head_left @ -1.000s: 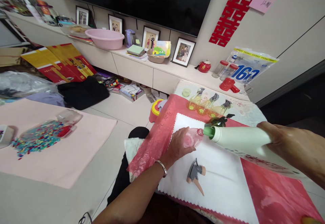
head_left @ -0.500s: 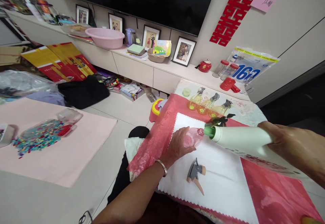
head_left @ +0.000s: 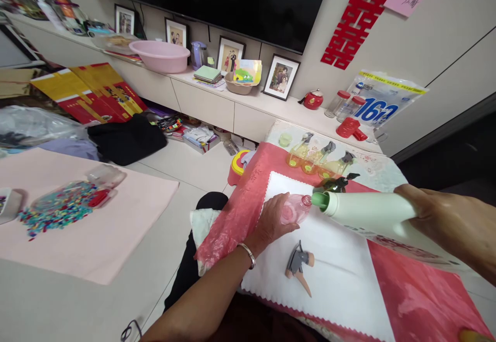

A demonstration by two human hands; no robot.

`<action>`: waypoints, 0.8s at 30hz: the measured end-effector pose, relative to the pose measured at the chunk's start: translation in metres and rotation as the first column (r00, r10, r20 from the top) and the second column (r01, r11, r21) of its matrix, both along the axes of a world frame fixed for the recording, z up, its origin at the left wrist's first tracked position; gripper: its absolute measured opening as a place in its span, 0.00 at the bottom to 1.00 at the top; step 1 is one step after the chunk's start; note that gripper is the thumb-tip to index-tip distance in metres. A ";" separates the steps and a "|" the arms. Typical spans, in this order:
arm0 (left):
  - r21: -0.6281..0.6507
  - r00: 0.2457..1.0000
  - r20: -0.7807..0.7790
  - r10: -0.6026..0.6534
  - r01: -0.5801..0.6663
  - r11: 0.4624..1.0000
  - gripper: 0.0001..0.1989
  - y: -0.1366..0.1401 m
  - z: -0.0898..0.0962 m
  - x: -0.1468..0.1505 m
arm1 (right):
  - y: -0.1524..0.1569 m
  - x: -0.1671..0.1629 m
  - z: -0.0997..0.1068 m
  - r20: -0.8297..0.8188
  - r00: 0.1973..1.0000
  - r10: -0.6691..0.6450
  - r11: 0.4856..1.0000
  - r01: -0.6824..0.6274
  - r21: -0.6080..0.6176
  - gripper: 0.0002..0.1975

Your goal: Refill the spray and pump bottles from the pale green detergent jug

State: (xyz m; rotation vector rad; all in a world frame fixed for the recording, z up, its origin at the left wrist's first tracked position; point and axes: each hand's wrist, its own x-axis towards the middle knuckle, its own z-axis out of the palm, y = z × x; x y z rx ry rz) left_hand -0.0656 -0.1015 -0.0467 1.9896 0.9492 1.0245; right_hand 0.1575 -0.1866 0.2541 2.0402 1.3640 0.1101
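Observation:
My left hand is wrapped round a small clear pink bottle, tilted with its open neck to the right. Gripped in my right hand is a large pale green bottle, tipped to the left. Its green spout meets the mouth of the pink bottle; whether liquid is flowing I cannot tell. Below them, a grey and peach spray trigger head lies on the white scalloped mat. Just behind the green bottle stands a dark green pump bottle.
Several yellowish spray bottles stand at the table's far side, near a small green cup. Red plastic sheeting covers part of the table. On the left, colourful small pieces lie on a pink sheet.

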 end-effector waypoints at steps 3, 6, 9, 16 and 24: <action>0.003 1.000 0.000 -0.002 0.002 1.000 0.49 0.000 0.000 0.000 | 0.000 -0.002 0.001 -0.004 1.000 -0.017 1.000 0.017 0.000 0.02; -0.002 1.000 -0.002 -0.004 0.004 1.000 0.49 0.001 0.000 0.000 | 0.000 -0.001 -0.001 -0.002 1.000 -0.025 1.000 0.025 -0.005 0.02; -0.018 1.000 -0.006 -0.001 0.001 1.000 0.49 0.000 0.002 0.000 | 0.000 0.004 -0.002 0.012 1.000 -0.025 1.000 0.026 -0.016 0.04; -0.024 1.000 0.019 0.002 -0.002 1.000 0.48 0.000 0.003 0.001 | -0.001 0.004 -0.001 -0.009 0.999 -0.050 0.999 0.050 -0.003 0.04; 0.001 1.000 0.020 0.008 -0.008 1.000 0.49 0.000 -0.001 0.001 | 0.000 0.002 -0.001 0.021 0.999 -0.027 0.999 0.027 -0.022 0.04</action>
